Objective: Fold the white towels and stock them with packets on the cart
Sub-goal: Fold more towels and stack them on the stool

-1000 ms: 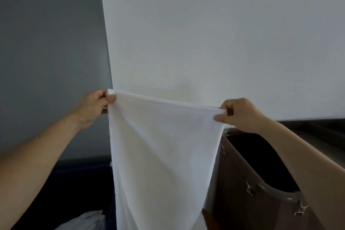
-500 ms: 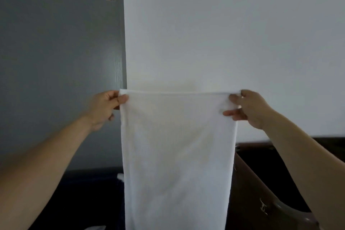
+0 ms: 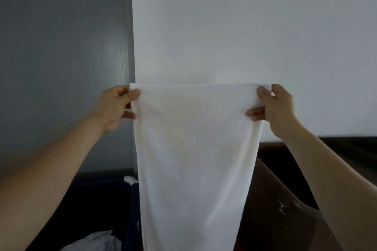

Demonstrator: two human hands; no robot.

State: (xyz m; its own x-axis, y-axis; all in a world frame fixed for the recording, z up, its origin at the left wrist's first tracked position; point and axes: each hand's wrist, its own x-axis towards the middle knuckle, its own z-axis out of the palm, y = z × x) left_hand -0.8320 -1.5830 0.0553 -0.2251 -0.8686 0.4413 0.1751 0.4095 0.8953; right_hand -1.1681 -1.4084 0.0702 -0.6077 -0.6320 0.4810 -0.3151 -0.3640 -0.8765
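A white towel [image 3: 193, 159] hangs flat in front of me, stretched level between both hands at chest height. My left hand [image 3: 116, 106] pinches its top left corner between thumb and fingers. My right hand [image 3: 273, 106] pinches the top right corner the same way. The towel narrows downward and runs out of the bottom of the frame. No packets are in view.
A brown cart or bin [image 3: 285, 206] with a metal clasp and grey handle stands at the lower right. A dark blue bin [image 3: 126, 210] sits at the lower left, with crumpled white cloth [image 3: 95, 242] at its bottom edge. A white wall [image 3: 244, 36] and grey door [image 3: 61, 57] are behind.
The towel's top edge went from slanted and creased to level and taut. My right hand rose and moved outward, and both hands now hold the corners farther apart.
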